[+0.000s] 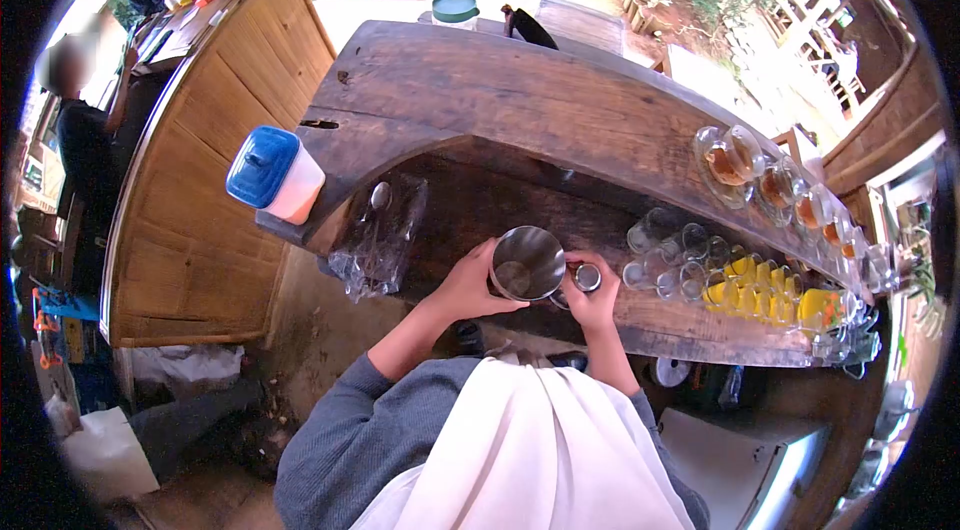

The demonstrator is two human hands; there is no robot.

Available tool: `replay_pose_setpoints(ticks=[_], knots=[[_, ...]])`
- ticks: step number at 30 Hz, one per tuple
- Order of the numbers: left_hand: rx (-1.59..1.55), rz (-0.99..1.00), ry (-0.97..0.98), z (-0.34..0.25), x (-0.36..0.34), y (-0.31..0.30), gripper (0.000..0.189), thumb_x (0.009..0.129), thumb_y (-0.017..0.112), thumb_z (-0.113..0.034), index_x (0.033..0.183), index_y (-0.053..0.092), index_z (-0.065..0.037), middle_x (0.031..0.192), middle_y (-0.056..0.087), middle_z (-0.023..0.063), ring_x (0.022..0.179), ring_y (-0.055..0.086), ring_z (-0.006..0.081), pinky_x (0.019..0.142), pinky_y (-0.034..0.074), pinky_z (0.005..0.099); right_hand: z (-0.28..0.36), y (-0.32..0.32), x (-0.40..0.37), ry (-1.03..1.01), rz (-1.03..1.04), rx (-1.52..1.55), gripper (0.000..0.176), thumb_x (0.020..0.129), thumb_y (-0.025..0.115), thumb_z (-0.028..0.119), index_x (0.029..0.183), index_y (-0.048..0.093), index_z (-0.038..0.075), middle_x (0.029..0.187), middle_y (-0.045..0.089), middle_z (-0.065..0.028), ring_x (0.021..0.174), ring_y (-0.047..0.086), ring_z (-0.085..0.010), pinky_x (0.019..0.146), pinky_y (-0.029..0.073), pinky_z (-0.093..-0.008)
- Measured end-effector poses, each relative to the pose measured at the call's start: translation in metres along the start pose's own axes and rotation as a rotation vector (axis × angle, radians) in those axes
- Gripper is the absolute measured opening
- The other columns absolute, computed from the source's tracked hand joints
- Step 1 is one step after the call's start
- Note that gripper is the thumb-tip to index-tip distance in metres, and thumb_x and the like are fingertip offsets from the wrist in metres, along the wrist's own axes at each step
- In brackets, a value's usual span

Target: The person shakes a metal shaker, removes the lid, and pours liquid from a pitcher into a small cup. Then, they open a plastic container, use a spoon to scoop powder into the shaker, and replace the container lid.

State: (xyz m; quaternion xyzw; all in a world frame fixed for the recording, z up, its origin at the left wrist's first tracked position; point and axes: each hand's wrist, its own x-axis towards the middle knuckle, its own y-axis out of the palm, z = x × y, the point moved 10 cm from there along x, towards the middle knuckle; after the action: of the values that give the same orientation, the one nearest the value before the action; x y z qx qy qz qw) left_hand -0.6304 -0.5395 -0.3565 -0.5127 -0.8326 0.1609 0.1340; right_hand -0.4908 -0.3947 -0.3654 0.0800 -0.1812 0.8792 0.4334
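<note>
A metal cup [528, 264], its open mouth facing up toward the camera, is held by my left hand [470, 285], with the fingers wrapped round its left side. On the cup's right, my right hand [592, 298] is closed round a small metal piece [587, 277] with a round top. Both hands are over the lower shelf of the dark wooden counter [480, 80]. To the left of my hands, a spoon [380, 196] lies by a clear plastic bag [378, 255].
A blue-lidded container [280, 175] stands at the counter's left end. Rows of glasses [665, 255], yellow-patterned cups [760, 290] and glass cups with brown contents [730, 165] stand on the right. Two people [85, 135] are beyond the wooden partition [220, 160].
</note>
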Motion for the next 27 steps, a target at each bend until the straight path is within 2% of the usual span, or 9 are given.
replay_pose_setpoints(ticks=[3,4,5,7,8,10,15,20,27], knots=[[-0.002,-0.003,0.069,-0.001,0.002,0.004,0.088,0.056,0.087,-0.036,0.127,0.048,-0.002,0.129,0.052,0.0170,0.121,0.049,0.0305,0.103,0.037,0.0389,0.001,-0.001,0.001,-0.003,-0.011,-0.054,0.028,0.065,0.074,0.007,0.091,0.065,0.003,0.092,0.067,-0.0133,0.081,0.065,-0.0246,0.075,0.050,-0.0317],[0.005,-0.002,0.062,-0.001,0.003,0.004,0.088,0.056,0.087,-0.037,0.127,0.049,-0.002,0.129,0.051,0.0172,0.121,0.049,0.0307,0.104,0.037,0.0390,0.006,-0.001,0.002,-0.034,0.024,-0.121,0.038,0.063,0.076,0.018,0.099,0.065,0.008,0.106,0.064,-0.0113,0.100,0.061,-0.0295,0.089,0.045,-0.0427],[0.011,-0.002,0.055,-0.001,0.004,0.005,0.088,0.056,0.087,-0.037,0.127,0.049,-0.002,0.129,0.051,0.0174,0.122,0.049,0.0309,0.104,0.037,0.0391,0.008,-0.003,0.001,-0.035,0.025,-0.123,0.038,0.063,0.076,0.018,0.099,0.065,0.008,0.106,0.064,-0.0113,0.100,0.061,-0.0295,0.089,0.045,-0.0427],[0.017,0.006,0.045,-0.002,0.006,0.008,0.088,0.056,0.087,-0.036,0.127,0.048,-0.002,0.129,0.051,0.0170,0.122,0.049,0.0299,0.104,0.036,0.0387,0.009,-0.001,-0.002,-0.028,0.052,-0.381,0.047,0.065,0.074,0.027,0.109,0.064,0.013,0.122,0.058,-0.0075,0.119,0.049,-0.0302,0.103,0.028,-0.0550],[0.024,0.015,0.035,-0.002,0.006,0.010,0.088,0.056,0.087,-0.035,0.128,0.047,-0.002,0.129,0.052,0.0166,0.122,0.048,0.0290,0.104,0.036,0.0383,0.008,-0.002,-0.003,-0.026,0.050,-0.382,0.047,0.065,0.074,0.027,0.109,0.064,0.013,0.122,0.058,-0.0075,0.119,0.049,-0.0302,0.103,0.028,-0.0550],[-0.026,0.013,0.016,-0.002,0.006,0.014,0.090,0.056,0.088,-0.033,0.129,0.046,-0.001,0.129,0.051,0.0162,0.123,0.048,0.0281,0.104,0.036,0.0379,0.003,-0.001,-0.006,0.007,0.067,-0.495,0.052,0.067,0.072,0.033,0.115,0.062,0.018,0.129,0.052,-0.0046,0.128,0.041,-0.0299,0.106,0.013,-0.0615],[-0.065,-0.037,0.053,-0.007,0.004,0.014,0.099,0.056,0.090,-0.031,0.134,0.037,-0.001,0.131,0.049,0.0162,0.124,0.046,0.0264,0.104,0.036,0.0368,0.004,-0.005,-0.008,0.038,0.082,-0.541,0.062,0.067,0.073,0.038,0.123,0.055,0.017,0.130,0.051,-0.0074,0.126,0.043,-0.0292,0.107,0.013,-0.0610],[-0.056,-0.095,0.085,-0.018,-0.005,0.007,0.101,0.060,0.086,-0.036,0.137,0.031,-0.001,0.133,0.044,0.0195,0.125,0.044,0.0323,0.104,0.036,0.0390,-0.002,-0.006,-0.011,0.118,0.123,-0.556,0.076,0.068,0.073,0.042,0.132,0.044,0.013,0.132,0.049,-0.0105,0.125,0.044,-0.0291,0.106,0.013,-0.0619],[-0.043,-0.121,0.112,-0.019,-0.010,0.006,0.102,0.061,0.085,-0.038,0.138,0.030,0.000,0.135,0.041,0.0198,0.127,0.041,0.0331,0.105,0.034,0.0392,0.021,-0.011,-0.013,0.052,0.068,-0.285,0.078,0.072,0.075,0.033,0.135,0.038,0.005,0.136,0.045,-0.0139,0.129,0.039,-0.0293,0.110,0.016,-0.0487]])
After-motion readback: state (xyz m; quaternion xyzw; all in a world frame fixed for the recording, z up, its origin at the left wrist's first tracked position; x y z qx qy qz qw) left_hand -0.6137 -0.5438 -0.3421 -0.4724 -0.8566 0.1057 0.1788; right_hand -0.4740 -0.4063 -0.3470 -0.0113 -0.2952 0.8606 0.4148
